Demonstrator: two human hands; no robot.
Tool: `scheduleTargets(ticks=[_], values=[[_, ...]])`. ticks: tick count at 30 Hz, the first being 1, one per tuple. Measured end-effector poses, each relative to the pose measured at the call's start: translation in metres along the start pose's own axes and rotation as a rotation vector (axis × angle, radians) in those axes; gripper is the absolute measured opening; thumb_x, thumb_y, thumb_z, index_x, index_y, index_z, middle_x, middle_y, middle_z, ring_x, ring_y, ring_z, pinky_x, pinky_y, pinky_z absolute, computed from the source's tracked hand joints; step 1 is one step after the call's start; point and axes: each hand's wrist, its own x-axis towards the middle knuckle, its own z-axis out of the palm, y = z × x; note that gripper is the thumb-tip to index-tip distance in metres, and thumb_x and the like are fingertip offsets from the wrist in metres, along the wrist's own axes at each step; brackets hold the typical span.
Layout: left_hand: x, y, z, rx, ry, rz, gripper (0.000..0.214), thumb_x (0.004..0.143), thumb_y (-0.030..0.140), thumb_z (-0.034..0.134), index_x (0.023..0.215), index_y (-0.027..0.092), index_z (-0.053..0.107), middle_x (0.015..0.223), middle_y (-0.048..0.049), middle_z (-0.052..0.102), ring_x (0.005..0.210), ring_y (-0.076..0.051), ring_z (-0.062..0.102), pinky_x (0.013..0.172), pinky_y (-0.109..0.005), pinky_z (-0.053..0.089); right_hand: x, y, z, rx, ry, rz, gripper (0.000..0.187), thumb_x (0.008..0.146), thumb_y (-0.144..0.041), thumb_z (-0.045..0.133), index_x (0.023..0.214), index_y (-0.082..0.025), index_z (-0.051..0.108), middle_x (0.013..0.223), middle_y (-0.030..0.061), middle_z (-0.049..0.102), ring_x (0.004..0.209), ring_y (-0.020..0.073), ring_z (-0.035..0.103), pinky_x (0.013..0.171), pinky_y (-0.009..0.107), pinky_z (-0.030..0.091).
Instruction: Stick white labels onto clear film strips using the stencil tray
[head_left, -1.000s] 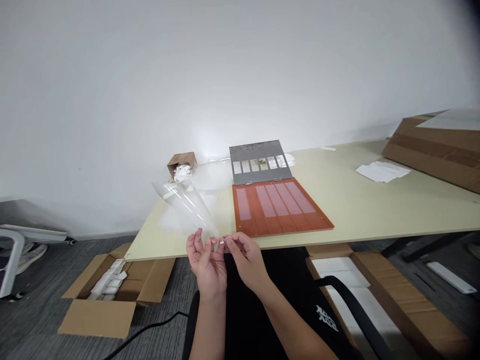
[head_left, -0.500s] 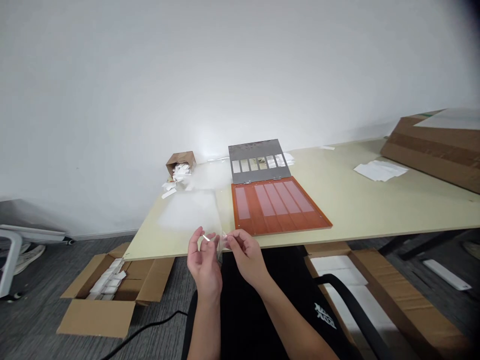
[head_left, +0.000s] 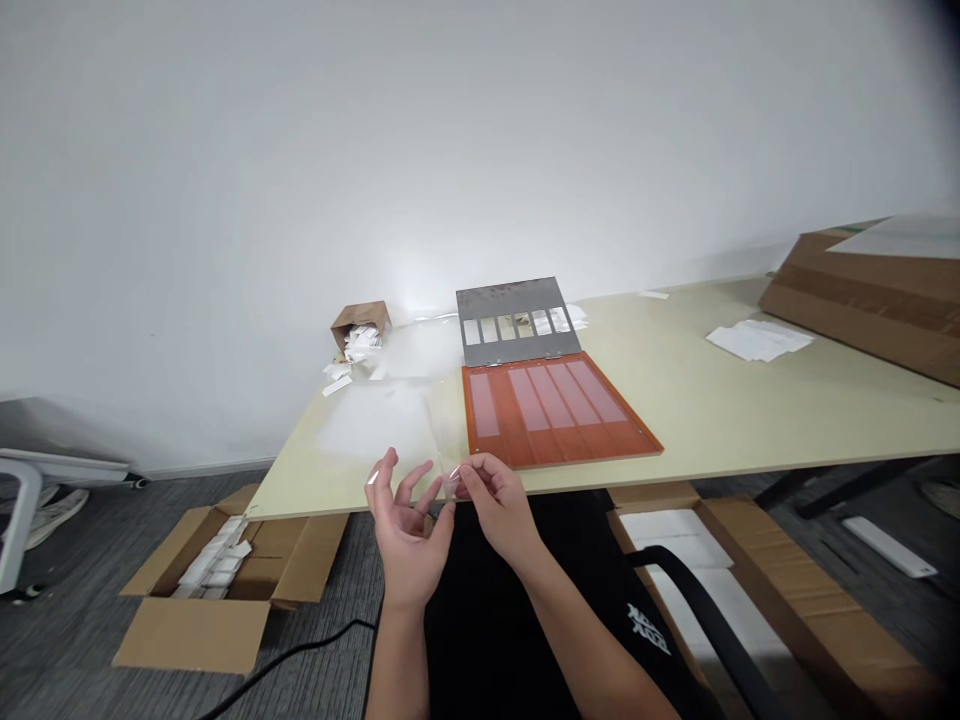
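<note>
Right hand (head_left: 501, 508) pinches glossy clear film (head_left: 451, 482) between thumb and fingertips at the bench's (head_left: 705, 400) front edge. Film sits between the hands, nearer the right; long axis not readable. Left hand (head_left: 412, 550) spread, small whitish piece (head_left: 372, 478) at one finger. Beyond: smooth orange board (head_left: 504, 405), pale oblong panels running front to back; translucent sheeting (head_left: 382, 420) toward bench's left edge. Farther: grey plate (head_left: 517, 354), rectangular windows, at board's back edge.
</note>
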Motion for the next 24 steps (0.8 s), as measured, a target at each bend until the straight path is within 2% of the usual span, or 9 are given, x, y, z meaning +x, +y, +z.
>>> scheduleTargets(ticks=[5,13,17,20,24], values=[[-0.0012,0.0013,0.0010,0.044,-0.006,-0.004,0.086,0.071,0.013,0.079,0.143,0.040,0.041,0.145,-0.0078,0.021,0.122,-0.023,0.056,0.095,-0.039,0.058,0.0006,-0.0009,-0.0016,0.011,0.003,0.005,0.035,0.089,-0.051,0.060,0.084,-0.016,0.059,0.082,0.0041,0.067,0.072,0.0130,0.064,0.073,0.027,0.054],[-0.0016,0.0053,0.0012,-0.014,0.037,-0.009,0.075,0.073,0.010,0.075,0.138,0.038,0.048,0.144,-0.0078,0.025,0.118,-0.023,0.058,0.090,-0.039,0.060,0.0007,-0.0022,-0.0016,0.009,0.015,0.031,0.041,0.086,-0.057,0.061,0.084,-0.017,0.059,0.079,0.0041,0.066,0.072,0.0142,0.064,0.069,0.027,0.054],[-0.0018,0.0084,0.0006,-0.014,0.048,0.017,0.073,0.077,0.010,0.072,0.138,0.041,0.048,0.142,-0.0064,0.024,0.117,-0.022,0.059,0.089,-0.039,0.060,0.0030,-0.0055,-0.0048,0.023,0.022,0.050,0.043,0.083,-0.060,0.063,0.085,-0.017,0.058,0.079,0.0043,0.066,0.071,0.0142,0.063,0.069,0.028,0.053],[-0.0021,0.0100,0.0019,-0.009,0.043,0.021,0.077,0.074,0.009,0.074,0.139,0.041,0.047,0.142,-0.0066,0.024,0.115,-0.022,0.060,0.090,-0.041,0.060,0.0032,-0.0080,-0.0061,0.017,0.037,0.039,0.042,0.084,-0.059,0.063,0.085,-0.017,0.058,0.078,0.0033,0.065,0.070,0.0134,0.062,0.068,0.027,0.052],[-0.0022,0.0089,0.0054,-0.020,0.065,0.008,0.079,0.069,0.011,0.080,0.136,0.038,0.049,0.143,-0.0065,0.024,0.109,-0.019,0.061,0.087,-0.040,0.061,-0.0003,-0.0081,-0.0037,0.001,-0.009,-0.022,0.035,0.090,-0.052,0.059,0.086,-0.017,0.058,0.079,0.0033,0.064,0.073,0.0135,0.061,0.071,0.026,0.051]])
